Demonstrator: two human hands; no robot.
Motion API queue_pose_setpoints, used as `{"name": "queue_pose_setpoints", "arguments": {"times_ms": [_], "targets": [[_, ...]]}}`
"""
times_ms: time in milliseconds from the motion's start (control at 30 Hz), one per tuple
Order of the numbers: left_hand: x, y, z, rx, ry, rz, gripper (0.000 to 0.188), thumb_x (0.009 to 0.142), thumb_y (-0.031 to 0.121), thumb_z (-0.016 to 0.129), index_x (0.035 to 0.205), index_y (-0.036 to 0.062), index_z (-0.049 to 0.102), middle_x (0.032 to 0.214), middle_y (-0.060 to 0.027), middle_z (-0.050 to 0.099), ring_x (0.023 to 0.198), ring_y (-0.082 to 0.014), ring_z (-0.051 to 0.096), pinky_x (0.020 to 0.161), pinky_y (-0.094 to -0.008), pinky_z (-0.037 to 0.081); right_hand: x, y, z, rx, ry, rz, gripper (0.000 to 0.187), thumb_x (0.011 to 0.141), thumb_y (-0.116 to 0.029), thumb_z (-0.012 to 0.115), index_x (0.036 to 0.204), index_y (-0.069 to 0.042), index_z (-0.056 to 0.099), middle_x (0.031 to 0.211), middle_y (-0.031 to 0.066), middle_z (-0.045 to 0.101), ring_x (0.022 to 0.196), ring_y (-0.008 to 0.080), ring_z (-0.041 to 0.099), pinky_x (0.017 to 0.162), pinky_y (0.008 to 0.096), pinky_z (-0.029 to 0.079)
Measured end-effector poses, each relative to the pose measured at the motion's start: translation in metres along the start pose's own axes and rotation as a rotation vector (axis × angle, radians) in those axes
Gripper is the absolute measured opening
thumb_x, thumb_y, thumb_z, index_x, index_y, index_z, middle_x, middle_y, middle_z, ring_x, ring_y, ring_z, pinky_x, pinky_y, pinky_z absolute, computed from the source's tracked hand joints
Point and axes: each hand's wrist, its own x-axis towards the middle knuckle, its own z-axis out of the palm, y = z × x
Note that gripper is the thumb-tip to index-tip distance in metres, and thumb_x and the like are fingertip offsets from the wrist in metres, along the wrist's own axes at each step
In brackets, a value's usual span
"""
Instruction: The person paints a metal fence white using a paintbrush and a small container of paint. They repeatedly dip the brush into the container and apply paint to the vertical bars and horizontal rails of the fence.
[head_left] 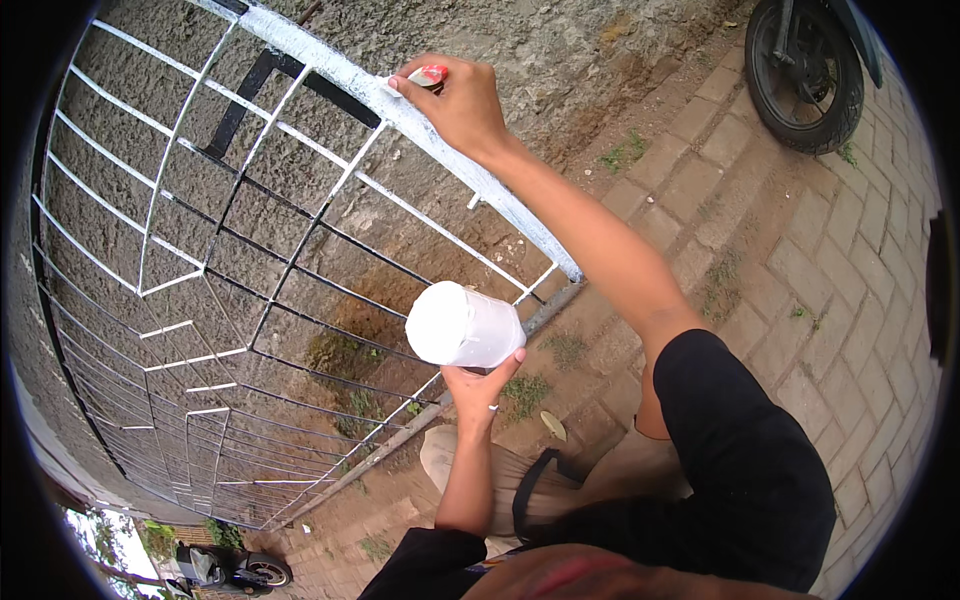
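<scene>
My left hand (476,395) is closed around the lower part of a white plastic tub (492,330), holding it up in front of the metal grille. White paint (440,322) shows at the tub's mouth. Stretched forward, my right hand (462,105) grips a small paintbrush (432,74) with red on its handle. Its bristles are mostly hidden by my fingers, which are at the grille's thick end post (445,142). That post is coated white along most of its length. Several thin bars are white, while others and a bracket-shaped piece (240,105) are still black.
Behind the grille rises a rough grey wall (560,60). Brick paving (700,165) with small weeds runs along the right. A motorcycle wheel (806,75) stands at the upper right, and another motorcycle (225,568) is at the lower left. A low sill (400,432) runs under the grille.
</scene>
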Motion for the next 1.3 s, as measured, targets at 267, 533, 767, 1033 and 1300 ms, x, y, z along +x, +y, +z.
{"name": "queue_pose_setpoints", "arguments": {"times_ms": [267, 533, 767, 1033, 1300], "targets": [[-0.003, 0.006, -0.003, 0.023, 0.024, -0.002, 0.074, 0.064, 0.008, 0.094, 0.127, -0.0055, 0.056, 0.116, -0.0143, 0.066, 0.107, -0.0237, 0.067, 0.095, -0.038, 0.053, 0.016, -0.011, 0.0, 0.028, 0.153, -0.035, 0.011, 0.088, -0.018, 0.079, 0.086, -0.007, 0.077, 0.076, 0.0082, 0.074, 0.066, 0.0164, 0.071, 0.059, 0.0296, 0.053], [0.0, -0.003, -0.014, 0.019, 0.023, -0.008, 0.076, 0.065, 0.008, 0.093, 0.128, -0.0052, 0.054, 0.118, -0.0141, 0.066, 0.108, -0.0239, 0.067, 0.096, -0.0382, 0.053, 0.009, -0.02, 0.016, 0.134, 0.186, -0.099, 0.012, 0.089, -0.018, 0.079, 0.087, -0.006, 0.078, 0.082, 0.0079, 0.076, 0.068, 0.0172, 0.071, 0.06, 0.0279, 0.054], [0.0, 0.003, -0.007, -0.013, 0.021, -0.032, 0.073, 0.064, 0.011, 0.095, 0.125, -0.0043, 0.058, 0.114, -0.0126, 0.068, 0.107, -0.0228, 0.067, 0.096, -0.037, 0.052, -0.007, -0.007, 0.023, 0.111, 0.034, -0.197, 0.015, 0.088, -0.022, 0.08, 0.088, -0.007, 0.077, 0.081, 0.0075, 0.075, 0.069, 0.018, 0.071, 0.062, 0.0292, 0.053], [0.002, 0.001, -0.008, 0.016, 0.019, -0.017, 0.074, 0.065, 0.008, 0.093, 0.127, -0.0055, 0.055, 0.117, -0.0139, 0.067, 0.108, -0.0234, 0.067, 0.096, -0.0376, 0.053, 0.0, 0.01, 0.015, 0.059, 0.135, -0.161, 0.012, 0.088, -0.021, 0.08, 0.089, -0.009, 0.078, 0.084, 0.0054, 0.076, 0.064, 0.0163, 0.069, 0.054, 0.0267, 0.051], [0.001, -0.007, -0.011, 0.003, 0.059, -0.02, 0.079, 0.065, 0.008, 0.094, 0.13, -0.0048, 0.051, 0.12, -0.0135, 0.065, 0.109, -0.0233, 0.066, 0.097, -0.0375, 0.052, -0.023, -0.016, 0.034, 0.125, 0.029, -0.222, 0.017, 0.089, -0.027, 0.079, 0.087, -0.011, 0.078, 0.083, 0.0049, 0.076, 0.069, 0.0163, 0.071, 0.056, 0.0282, 0.053]]}}
